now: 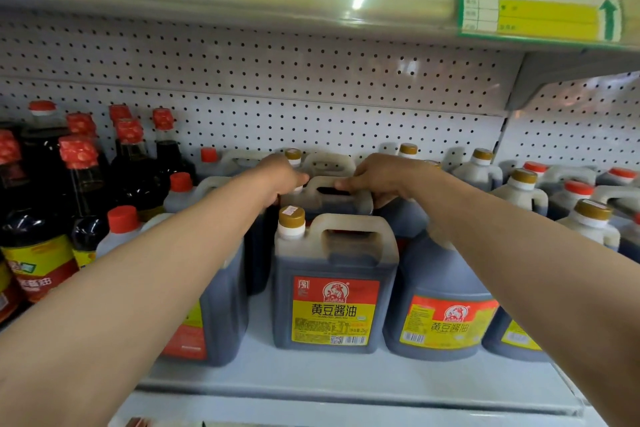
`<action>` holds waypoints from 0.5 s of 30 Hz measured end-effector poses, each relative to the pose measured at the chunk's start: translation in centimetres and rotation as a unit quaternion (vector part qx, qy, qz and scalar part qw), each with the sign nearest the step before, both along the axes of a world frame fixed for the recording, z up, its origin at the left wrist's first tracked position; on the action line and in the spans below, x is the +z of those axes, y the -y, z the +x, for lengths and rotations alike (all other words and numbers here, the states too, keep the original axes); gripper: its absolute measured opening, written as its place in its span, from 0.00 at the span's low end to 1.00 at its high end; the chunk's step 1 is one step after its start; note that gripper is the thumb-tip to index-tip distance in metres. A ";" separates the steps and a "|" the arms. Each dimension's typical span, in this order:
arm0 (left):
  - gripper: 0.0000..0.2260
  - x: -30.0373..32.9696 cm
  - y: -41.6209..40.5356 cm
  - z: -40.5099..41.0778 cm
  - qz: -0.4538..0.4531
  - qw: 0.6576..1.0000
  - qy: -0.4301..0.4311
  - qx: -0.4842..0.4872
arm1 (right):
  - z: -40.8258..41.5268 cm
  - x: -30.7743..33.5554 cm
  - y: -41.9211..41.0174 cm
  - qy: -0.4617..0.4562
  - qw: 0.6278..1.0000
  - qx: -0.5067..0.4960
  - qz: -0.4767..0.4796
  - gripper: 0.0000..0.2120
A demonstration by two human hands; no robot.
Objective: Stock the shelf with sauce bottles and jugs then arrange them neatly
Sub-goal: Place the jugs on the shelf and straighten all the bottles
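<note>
We had both hands on a dark sauce jug (pixel 325 199) in the second row at the middle of the frame, our right hand (pixel 375 177) curled round its handle and our left hand (pixel 282 177) gripping its cap end. It stood on the white shelf (pixel 311 378) just behind a front jug (pixel 334 288) with a red and yellow label. Tall bottles (pixel 79 191) crowded the left of the frame.

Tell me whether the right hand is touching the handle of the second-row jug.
Touching. The head view shows the right hand with fingers curled onto the jug handle.
</note>
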State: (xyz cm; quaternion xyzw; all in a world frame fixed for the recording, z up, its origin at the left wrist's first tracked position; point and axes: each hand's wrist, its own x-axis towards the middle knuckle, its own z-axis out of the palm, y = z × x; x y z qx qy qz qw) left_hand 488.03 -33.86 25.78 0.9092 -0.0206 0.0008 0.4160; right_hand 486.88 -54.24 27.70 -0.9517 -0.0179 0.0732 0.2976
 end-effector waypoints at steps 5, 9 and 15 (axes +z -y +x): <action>0.21 1.4 -0.7 1.5 -0.105 0.994 -0.007 0.001 | 2.0 1.5 0.5 0.024 0.999 -0.026 0.029 0.27; 0.28 2.2 -0.8 3.2 -0.140 0.990 -0.004 0.007 | 3.9 2.5 0.6 0.107 0.992 -0.061 0.018 0.30; 0.31 2.3 0.2 5.6 -0.114 0.993 -0.013 0.029 | 6.7 1.9 -0.8 0.087 0.992 -0.080 -0.031 0.28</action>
